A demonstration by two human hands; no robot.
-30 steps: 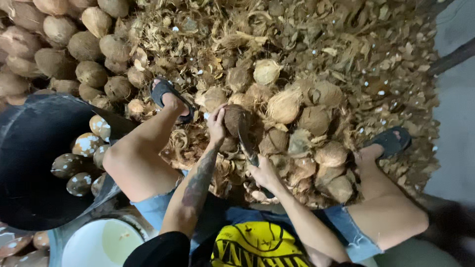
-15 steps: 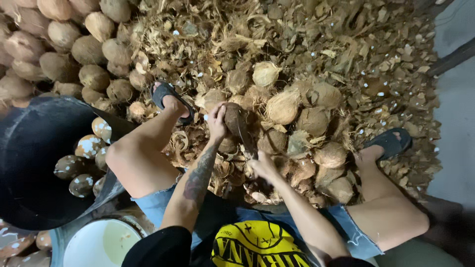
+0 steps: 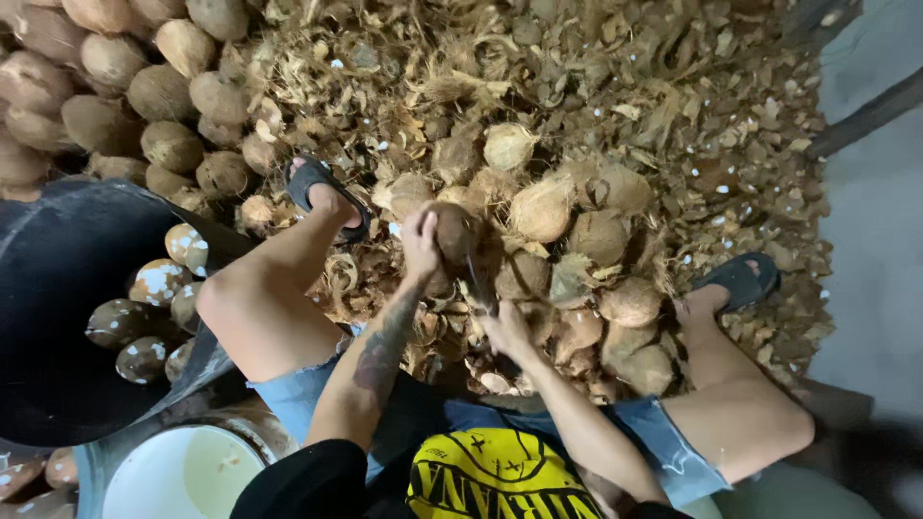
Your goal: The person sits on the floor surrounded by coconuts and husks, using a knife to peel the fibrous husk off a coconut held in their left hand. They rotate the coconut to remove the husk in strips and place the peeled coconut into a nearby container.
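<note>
The left hand [image 3: 420,242] wraps its fingers around a brown, round, fibrous coconut [image 3: 452,231] while the right hand [image 3: 505,329], fingers closed, grips a dark metal blade [image 3: 478,284] for the husk-stripping step in hand.

1. We have one view only, from a camera worn on the person's head, so no second view shares the scene.
2. We look steeply down past the yellow shirt [image 3: 495,476] and both knees.
3. We sit near the coconut pile [image 3: 577,231]; the black tub [image 3: 58,288] lies left, grey floor [image 3: 875,250] right.
</note>
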